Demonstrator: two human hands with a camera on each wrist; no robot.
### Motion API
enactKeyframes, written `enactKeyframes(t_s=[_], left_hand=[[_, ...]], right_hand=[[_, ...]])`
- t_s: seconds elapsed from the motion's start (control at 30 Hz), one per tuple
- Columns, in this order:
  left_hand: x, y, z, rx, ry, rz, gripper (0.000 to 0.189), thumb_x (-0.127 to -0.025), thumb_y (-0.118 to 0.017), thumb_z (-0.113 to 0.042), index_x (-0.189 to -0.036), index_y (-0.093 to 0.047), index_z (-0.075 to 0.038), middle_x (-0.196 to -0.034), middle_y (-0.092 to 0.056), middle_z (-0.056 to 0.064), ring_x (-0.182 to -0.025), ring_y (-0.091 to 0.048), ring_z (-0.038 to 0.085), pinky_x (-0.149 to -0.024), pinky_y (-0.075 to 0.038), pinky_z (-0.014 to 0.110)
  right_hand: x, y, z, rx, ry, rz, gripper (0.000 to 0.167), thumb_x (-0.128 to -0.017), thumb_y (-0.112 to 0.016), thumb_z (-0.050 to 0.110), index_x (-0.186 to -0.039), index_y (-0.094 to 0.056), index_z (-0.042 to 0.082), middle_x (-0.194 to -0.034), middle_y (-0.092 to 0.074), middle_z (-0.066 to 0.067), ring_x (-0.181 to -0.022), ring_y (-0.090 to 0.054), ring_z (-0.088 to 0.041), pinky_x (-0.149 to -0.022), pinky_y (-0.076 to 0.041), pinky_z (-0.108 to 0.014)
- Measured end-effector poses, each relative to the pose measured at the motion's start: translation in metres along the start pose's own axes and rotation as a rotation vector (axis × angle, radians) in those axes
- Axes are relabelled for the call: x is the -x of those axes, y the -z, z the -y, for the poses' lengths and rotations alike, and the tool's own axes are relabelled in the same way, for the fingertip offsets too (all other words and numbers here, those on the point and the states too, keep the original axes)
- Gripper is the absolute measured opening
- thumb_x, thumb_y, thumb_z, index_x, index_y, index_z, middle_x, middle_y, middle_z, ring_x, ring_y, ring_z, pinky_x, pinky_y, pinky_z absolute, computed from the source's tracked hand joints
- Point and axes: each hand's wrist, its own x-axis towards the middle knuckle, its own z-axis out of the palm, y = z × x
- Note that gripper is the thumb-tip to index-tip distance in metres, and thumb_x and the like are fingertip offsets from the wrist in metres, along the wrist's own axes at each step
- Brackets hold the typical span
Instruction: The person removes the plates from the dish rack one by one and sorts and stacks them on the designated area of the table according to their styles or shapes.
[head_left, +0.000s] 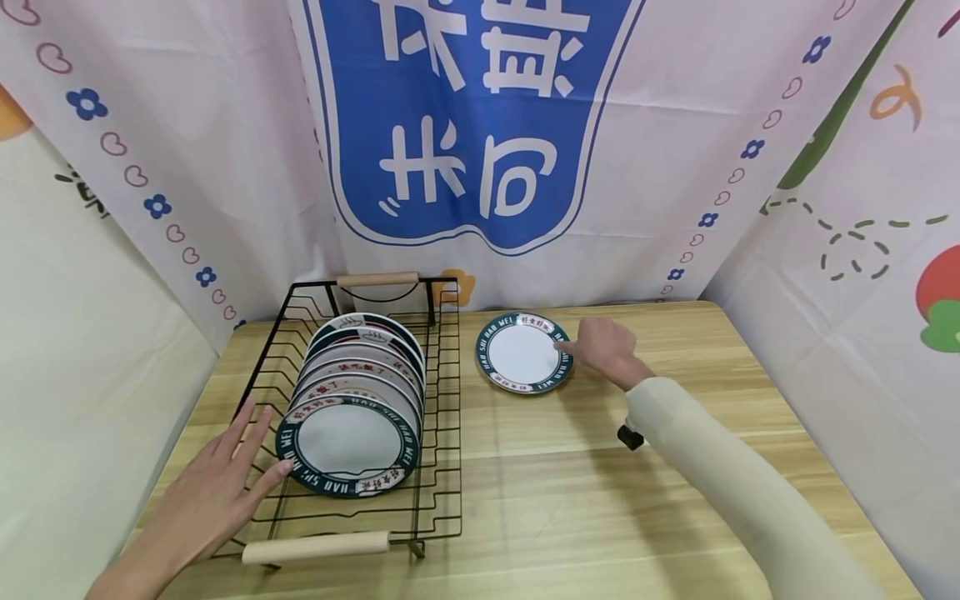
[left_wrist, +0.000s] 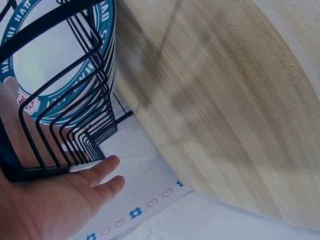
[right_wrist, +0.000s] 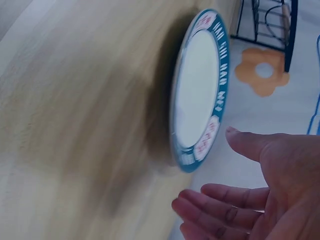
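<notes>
Patterned cloth (head_left: 675, 75) is hanging beyond both hands, behind a wooden tabletop (head_left: 540, 500). Just left of the right hand (head_left: 606, 348), a loose plate (head_left: 519, 354) is lying face up on the tabletop. That hand is grasping nothing, its thumb standing apart from its fingers. Just right of the left hand (head_left: 206, 492), a wire rack (head_left: 315, 547) is holding racked plates (head_left: 348, 442), tilted one behind another. The left hand is spreading over the rack's side, its fingers extended and gripping nothing.

For a sound hold, the right thumb should be settling on the rim's upper face, with fingers going under the edge; a glossy plate would likely be slipping from a fingertip pinch. The left hand would best be steadying the frame without nudging the nearest racked plate.

From the head, the right thumb is overlapping the loose plate's rim, while the right wrist view is showing a gap there, so contact is remaining uncertain. Only the left wrist view is revealing the left thumb through the wires and two fingertips outside them.
</notes>
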Motion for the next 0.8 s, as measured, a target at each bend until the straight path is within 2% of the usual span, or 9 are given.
enactKeyframes(t_s=[0.17,0.33,0.43,0.57,0.63,0.8], left_hand=[[0.000,0.000,0.000,0.002,-0.003,-0.003,0.087,-0.109,-0.051,-0.053,-0.169,-0.014,-0.002,-0.176,-0.001,0.025,-0.137,-0.038,0.066,-0.108,-0.036,0.077],[0.000,0.001,0.000,0.004,0.001,0.004,0.088,-0.110,-0.050,-0.053,-0.170,-0.011,-0.004,-0.176,0.000,0.025,-0.137,-0.037,0.066,-0.108,-0.036,0.078],[0.000,0.001,0.000,0.005,0.003,0.005,0.087,-0.110,-0.051,-0.053,-0.169,-0.012,-0.002,-0.176,0.000,0.025,-0.136,-0.038,0.066,-0.108,-0.036,0.077],[0.001,0.001,-0.001,0.007,0.002,0.006,0.087,-0.110,-0.051,-0.052,-0.169,-0.012,-0.002,-0.176,-0.001,0.026,-0.136,-0.038,0.066,-0.108,-0.037,0.077],[0.001,0.001,-0.001,0.008,0.004,0.010,0.087,-0.110,-0.051,-0.053,-0.170,-0.011,-0.003,-0.176,0.000,0.025,-0.136,-0.039,0.066,-0.107,-0.037,0.077],[0.000,0.001,0.000,0.007,0.007,0.020,0.087,-0.110,-0.050,-0.053,-0.170,-0.010,-0.003,-0.176,0.002,0.024,-0.136,-0.038,0.067,-0.106,-0.038,0.078]], right_hand=[[0.009,0.013,0.016,0.023,0.057,-0.049,0.061,-0.094,-0.074,0.060,-0.063,-0.043,0.017,-0.058,-0.033,0.005,-0.054,-0.034,-0.013,-0.050,-0.022,-0.028],[0.021,0.028,0.038,0.040,0.129,-0.097,0.053,-0.092,-0.076,0.059,-0.076,-0.053,0.013,-0.067,-0.041,0.001,-0.060,-0.044,-0.017,-0.052,-0.027,-0.031],[0.032,0.037,0.053,0.051,0.203,-0.120,0.049,-0.091,-0.078,0.059,-0.088,-0.066,0.011,-0.075,-0.054,-0.001,-0.066,-0.052,-0.019,-0.051,-0.034,-0.032],[0.048,0.046,0.075,0.066,0.298,-0.170,0.053,-0.089,-0.080,0.059,-0.109,-0.075,0.010,-0.092,-0.071,-0.004,-0.073,-0.064,-0.021,-0.051,-0.047,-0.034],[0.057,0.050,0.086,0.071,0.355,-0.193,0.055,-0.090,-0.080,0.057,-0.116,-0.075,0.009,-0.099,-0.074,-0.005,-0.079,-0.068,-0.022,-0.055,-0.052,-0.037],[0.081,0.059,0.113,0.087,0.520,-0.242,0.056,-0.091,-0.081,0.053,-0.123,-0.075,0.008,-0.109,-0.075,-0.007,-0.092,-0.073,-0.025,-0.066,-0.061,-0.041]])
